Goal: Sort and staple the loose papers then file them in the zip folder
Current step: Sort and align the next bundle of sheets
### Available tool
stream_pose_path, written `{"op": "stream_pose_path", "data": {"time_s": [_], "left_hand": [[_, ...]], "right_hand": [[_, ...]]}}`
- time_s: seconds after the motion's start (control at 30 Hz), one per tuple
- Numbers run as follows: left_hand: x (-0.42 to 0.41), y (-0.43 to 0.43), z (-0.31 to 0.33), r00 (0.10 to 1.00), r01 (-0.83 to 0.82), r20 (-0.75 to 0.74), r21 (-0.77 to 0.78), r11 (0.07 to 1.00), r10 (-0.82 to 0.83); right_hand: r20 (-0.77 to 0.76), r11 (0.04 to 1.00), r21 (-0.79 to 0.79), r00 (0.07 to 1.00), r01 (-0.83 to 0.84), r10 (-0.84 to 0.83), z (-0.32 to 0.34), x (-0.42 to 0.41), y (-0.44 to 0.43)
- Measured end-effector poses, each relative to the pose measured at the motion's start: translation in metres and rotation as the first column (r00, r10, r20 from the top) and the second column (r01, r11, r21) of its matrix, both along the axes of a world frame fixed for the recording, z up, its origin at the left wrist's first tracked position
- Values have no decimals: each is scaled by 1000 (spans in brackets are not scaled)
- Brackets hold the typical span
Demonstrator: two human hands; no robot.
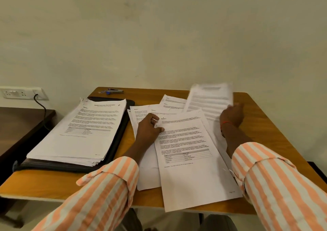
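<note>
Pale cream wall fills the upper half of my feed; below it stands a light brown wooden table [269, 128]. On the table's left part lies a flat black zip folder [122, 135]; a thick stack of white printed papers [79, 130] rests on it and covers most of it. A small blue and silver stapler [115, 91] sits at the far edge of the table, just behind the folder, with neither hand on it.

Loose white printed sheets [141, 115] lie overlapping across the middle of the table, just beside the folder. Uppermost among them is a long page [191, 168] with a small grid near its foot; it reaches the near edge of the table.

I see the left hand [148, 130] resting on this spread, fingers curled; thumb and fingers pinch the long page at its upper left edge. The right hand [231, 115], a red thread [225, 122] at its wrist, grips a lifted sheet [210, 98] by its right side; that sheet stands tilted above the far right of the spread and is blurred. Both arms wear orange and white striped sleeves [106, 186].

At far left a white socket plate [21, 92] is on the wall with a black cable [41, 105] hanging from it; a dark wooden side table [21, 124] stands below.
</note>
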State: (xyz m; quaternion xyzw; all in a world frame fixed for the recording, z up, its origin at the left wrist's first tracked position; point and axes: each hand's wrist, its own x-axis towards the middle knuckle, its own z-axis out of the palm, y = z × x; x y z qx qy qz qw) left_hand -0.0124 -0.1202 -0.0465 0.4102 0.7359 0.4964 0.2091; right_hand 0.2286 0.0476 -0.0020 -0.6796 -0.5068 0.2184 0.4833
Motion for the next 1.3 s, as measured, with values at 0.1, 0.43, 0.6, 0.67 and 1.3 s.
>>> {"op": "stream_pose_path", "data": {"time_s": [0.1, 0.43, 0.6, 0.67, 1.3], "left_hand": [[0, 0, 1, 1000, 3, -8, -5, 1000, -3], [2, -1, 1, 999, 15, -41, -25, 1000, -16], [0, -1, 1, 1000, 12, -2, 15, 1000, -12], [-2, -1, -3, 998, -29, 58, 96, 995, 24], [-6, 3, -4, 955, -296, 41, 111, 949, 293]], "right_hand": [[-198, 955, 260, 976, 145, -94, 25, 7, 2], [-667, 922, 209, 737, 326, -109, 48, 2, 7], [-387, 938, 191, 856, -291, 344, 3, -23, -31], [-96, 800, 49, 795, -597, 599, -9, -29, -57], [-69, 831, 172, 835, -530, 547, -44, -41, -61]]}}
